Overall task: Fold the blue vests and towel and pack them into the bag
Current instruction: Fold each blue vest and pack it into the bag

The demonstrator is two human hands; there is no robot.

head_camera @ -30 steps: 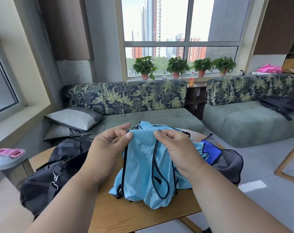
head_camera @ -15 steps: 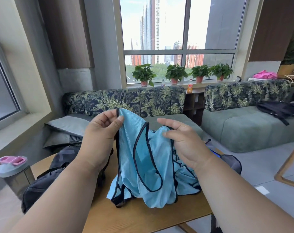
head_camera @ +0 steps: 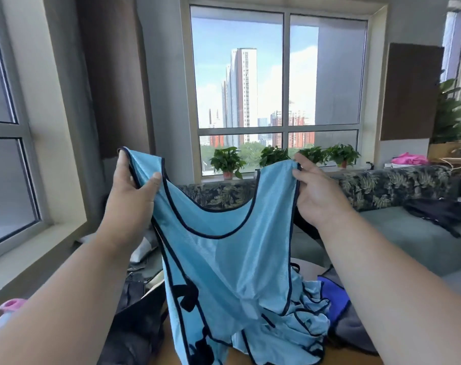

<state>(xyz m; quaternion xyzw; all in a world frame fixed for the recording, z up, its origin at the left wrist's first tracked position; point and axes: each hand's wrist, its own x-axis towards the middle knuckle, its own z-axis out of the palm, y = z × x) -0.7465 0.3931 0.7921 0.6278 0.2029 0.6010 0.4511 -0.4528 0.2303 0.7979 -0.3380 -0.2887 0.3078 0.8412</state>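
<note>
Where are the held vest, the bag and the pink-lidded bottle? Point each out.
held vest (head_camera: pixel 224 259), head view, on its chest panel.
bag (head_camera: pixel 139 327), head view, on its dark side.
pink-lidded bottle (head_camera: pixel 11 305), head view, on its pink lid.

Vest (head_camera: pixel 224 259) curtaining bag (head_camera: pixel 137 320) and table.

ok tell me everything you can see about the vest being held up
The vest is light blue, of thin shiny mesh-like fabric, sleeveless, with dark binding round the neck, armholes and sides. It hangs upright, spread open. The left hand pinches one shoulder strap and the right hand the other. Dark printed marks show low on its left side. Its hem trails down onto more crumpled blue fabric on the table.
</note>
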